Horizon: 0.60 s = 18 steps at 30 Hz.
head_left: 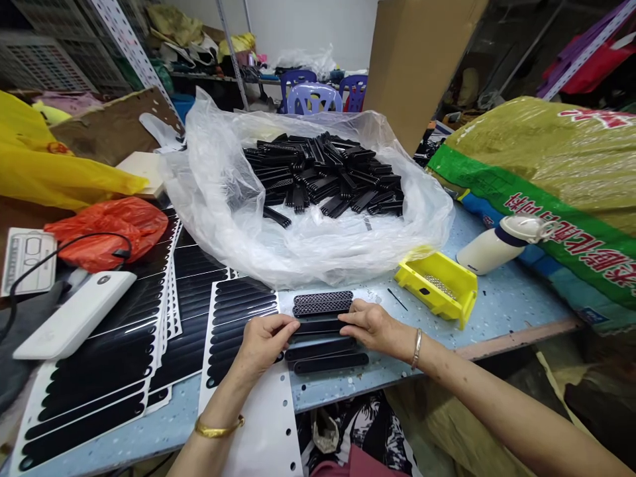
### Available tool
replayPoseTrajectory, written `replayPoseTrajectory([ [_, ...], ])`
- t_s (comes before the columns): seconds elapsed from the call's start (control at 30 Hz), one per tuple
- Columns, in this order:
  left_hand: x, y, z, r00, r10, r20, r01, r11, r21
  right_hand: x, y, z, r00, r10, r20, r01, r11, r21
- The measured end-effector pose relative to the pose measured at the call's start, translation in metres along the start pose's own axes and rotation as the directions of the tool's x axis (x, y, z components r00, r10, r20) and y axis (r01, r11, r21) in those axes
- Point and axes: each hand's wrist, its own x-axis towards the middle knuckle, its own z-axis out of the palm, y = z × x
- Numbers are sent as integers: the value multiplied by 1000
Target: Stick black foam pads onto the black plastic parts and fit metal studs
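Note:
My left hand (265, 341) and my right hand (373, 326) pinch the two ends of a long black strip (318, 326) lying on the blue table (497, 305). Just beyond it lies a black perforated plastic piece (322, 303). Two more black strips (330, 356) lie nearer to me. Under my left hand is a white backing sheet (237, 315) with rows of black strips. Both hands have their fingers closed on the strip.
A clear plastic bag (298, 238) holds a pile of black plastic parts (328, 173). More strip sheets (129, 344) lie left, with a white power bank (74, 315) and a red bag (112, 228). A yellow bin (437, 285), a white bottle (497, 245) and a large sack (551, 179) are right.

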Motion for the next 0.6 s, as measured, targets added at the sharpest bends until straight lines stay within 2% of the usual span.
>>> replayPoseTrajectory([
  [0.27,-1,-1,1,1000,-1,-2,1,1000,-21,-6,8,9,998,-3,-56,6,998,55],
  [0.5,0,-5,0,1000,-26,5,27,999,-24,-8,3,9,997,28,-67,-24,998,57],
  [0.6,0,-4,-1,1000,-22,6,23,1000,-18,-7,2,12,992,44,-122,-33,996,87],
])
